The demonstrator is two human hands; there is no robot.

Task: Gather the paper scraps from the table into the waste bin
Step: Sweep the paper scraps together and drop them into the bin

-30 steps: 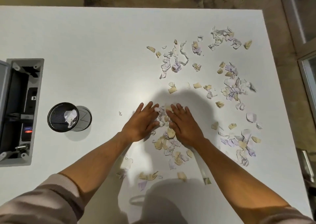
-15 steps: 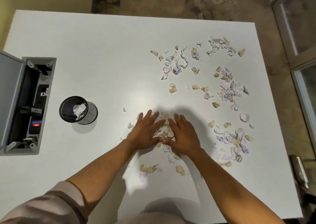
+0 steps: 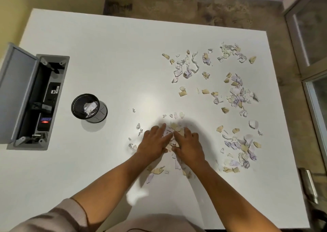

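Paper scraps [image 3: 237, 93], white and tan, strewn over the right half of the white worktop [image 3: 106, 54]; left hand [image 3: 154, 143] and right hand [image 3: 189, 146], fingers loosely extended, flat on a central heap; black mesh waste bin [image 3: 89, 108] standing well left, holding crumpled paper.

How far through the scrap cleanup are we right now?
Early days. Done: a little crumpled paper already sits in the waste bin. In hand: the left hand and right hand press together around a small pile of scraps on the table. Left: the far cluster, the right-side clusters and loose bits near the wrists remain spread out.
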